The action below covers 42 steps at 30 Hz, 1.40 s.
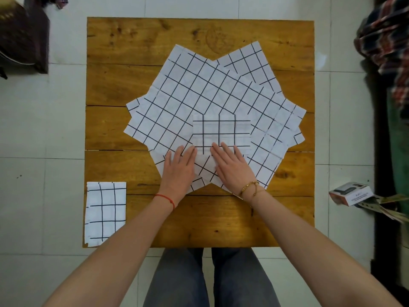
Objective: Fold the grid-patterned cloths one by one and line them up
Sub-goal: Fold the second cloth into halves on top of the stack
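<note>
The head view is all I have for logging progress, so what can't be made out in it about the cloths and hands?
- How many unfolded cloths lie in the pile: they overlap and cover one another.
- The near edge of the folded cloth on the pile: both flat hands, left hand and right hand, cover it.
- The near corner of the finished cloth at the wooden table's left edge: the left forearm hides it.
</note>
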Tool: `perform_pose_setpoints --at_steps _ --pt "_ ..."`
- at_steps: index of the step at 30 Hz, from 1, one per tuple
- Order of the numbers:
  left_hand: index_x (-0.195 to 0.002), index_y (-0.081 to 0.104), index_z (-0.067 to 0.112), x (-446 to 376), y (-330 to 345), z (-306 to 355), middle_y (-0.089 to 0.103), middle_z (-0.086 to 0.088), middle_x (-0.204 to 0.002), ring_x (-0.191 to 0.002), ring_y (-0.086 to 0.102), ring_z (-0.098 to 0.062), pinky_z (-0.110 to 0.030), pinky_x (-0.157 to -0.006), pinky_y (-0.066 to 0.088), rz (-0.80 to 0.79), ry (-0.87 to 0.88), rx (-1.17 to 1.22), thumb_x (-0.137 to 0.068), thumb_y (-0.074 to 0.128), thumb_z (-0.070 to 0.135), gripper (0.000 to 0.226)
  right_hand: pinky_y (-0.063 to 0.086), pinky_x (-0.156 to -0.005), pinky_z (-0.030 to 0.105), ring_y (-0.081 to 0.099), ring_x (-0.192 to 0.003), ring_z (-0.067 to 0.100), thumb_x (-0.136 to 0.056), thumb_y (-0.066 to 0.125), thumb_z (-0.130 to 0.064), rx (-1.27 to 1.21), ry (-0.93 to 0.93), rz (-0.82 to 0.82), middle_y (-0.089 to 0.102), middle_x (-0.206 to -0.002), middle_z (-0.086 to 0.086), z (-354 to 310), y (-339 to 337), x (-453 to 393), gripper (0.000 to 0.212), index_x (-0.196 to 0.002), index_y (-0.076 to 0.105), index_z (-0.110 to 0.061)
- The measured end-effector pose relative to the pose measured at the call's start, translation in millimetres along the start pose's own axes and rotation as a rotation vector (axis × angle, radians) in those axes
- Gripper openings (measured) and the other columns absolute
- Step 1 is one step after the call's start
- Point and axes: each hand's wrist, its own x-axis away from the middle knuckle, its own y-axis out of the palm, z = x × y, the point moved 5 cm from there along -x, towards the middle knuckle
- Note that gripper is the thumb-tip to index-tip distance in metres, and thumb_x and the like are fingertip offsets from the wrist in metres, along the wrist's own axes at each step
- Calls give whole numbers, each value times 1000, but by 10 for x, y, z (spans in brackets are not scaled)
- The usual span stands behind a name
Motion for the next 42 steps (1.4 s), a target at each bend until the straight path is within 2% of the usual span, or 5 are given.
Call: perform_pose_setpoints --at_steps 12,17,35,39,42 --pt "-148 31 15 -53 -68 52 34 -3 -151 -140 27 -25 -44 -115 26 76 -53 97 -98 42 24 53 22 -116 47 31 -140 29 -100 26 -31 -52 153 185 44 -146 8 627 -79 427 48 -137 49 -10" --pt "-123 51 14 -197 -216 -2 51 -5 -117 -107 49 -21 -35 -90 46 240 -280 420 -91 57 26 35 43 -87 37 52 -104 25 -93 50 -18 -243 232 478 60 -111 6 673 -525 46 22 -110 62 -11" --pt "-103 59 10 -551 -230 74 55 -4 -103 -100 52 -24 -36 -86 45 182 -689 670 -86 65 25 24 40 -87 36 48 -102 29 -88 53 -14 -290 177 222 57 -106 10 784 -752 -975 18 -105 59 -9" --pt "-101 55 12 -431 -288 17 56 1 -94 -91 58 -19 -20 -70 46 295 -726 995 -88 65 17 18 41 -79 33 50 -90 27 -85 53 -9 -438 191 194 51 -93 8 785 -763 -930 15 -99 60 -7" --pt "-114 47 20 -350 -256 -88 54 1 -113 -101 56 -14 -23 -84 49 274 -781 1419 -85 70 20 38 38 -65 21 48 -75 16 -84 57 -9 -778 305 176 50 -86 2 772 -784 -806 7 -90 59 -12"
